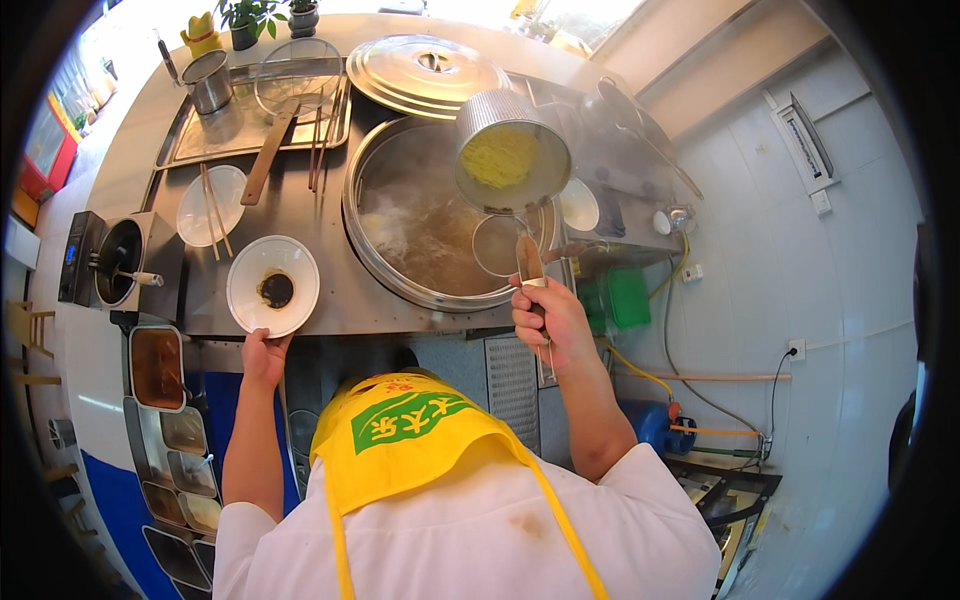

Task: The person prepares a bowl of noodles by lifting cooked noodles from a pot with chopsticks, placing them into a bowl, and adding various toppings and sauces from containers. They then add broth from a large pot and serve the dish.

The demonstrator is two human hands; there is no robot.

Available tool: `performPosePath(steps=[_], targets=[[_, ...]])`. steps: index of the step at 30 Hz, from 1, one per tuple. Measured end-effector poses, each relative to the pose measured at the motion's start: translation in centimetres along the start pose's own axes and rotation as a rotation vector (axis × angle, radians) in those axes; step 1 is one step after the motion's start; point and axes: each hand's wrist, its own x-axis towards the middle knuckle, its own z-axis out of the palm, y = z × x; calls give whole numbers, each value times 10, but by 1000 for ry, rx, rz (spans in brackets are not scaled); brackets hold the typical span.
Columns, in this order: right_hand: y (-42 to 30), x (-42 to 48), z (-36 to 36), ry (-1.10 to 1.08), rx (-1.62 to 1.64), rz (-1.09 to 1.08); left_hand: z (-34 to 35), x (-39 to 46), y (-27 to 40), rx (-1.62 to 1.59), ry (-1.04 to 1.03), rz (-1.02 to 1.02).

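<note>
My right hand [551,319] is closed on the wooden handle of a deep metal noodle strainer [512,142]. Yellow noodles [499,156] lie inside the strainer, which is raised over the right part of a large steaming pot [356,225]. With the fingers of my left hand [266,358] I hold the near rim of a white bowl [244,289], which has dark sauce [277,290] at its bottom. A second round strainer [504,246] sits at the right side of the pot, partly in the cloudy liquid.
A large metal lid [397,67] lies behind the pot. To the left are a white bowl with chopsticks [196,210], a metal tray [184,154] and a small cooker [154,255]. Another white bowl [581,206] stands right of the pot. Sauce containers [156,367] line the lower left.
</note>
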Motion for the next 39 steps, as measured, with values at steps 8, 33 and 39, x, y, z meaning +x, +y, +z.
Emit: performPosePath(steps=[8, 33, 39], targets=[[-2, -19, 5, 13, -56, -50, -2, 3, 2, 24, -23, -24], [1, 74, -37, -33, 773, 709, 11, -15, 2, -10, 17, 14], [-65, 8, -15, -141, 320, 285, 14, -17, 5, -20, -42, -22]])
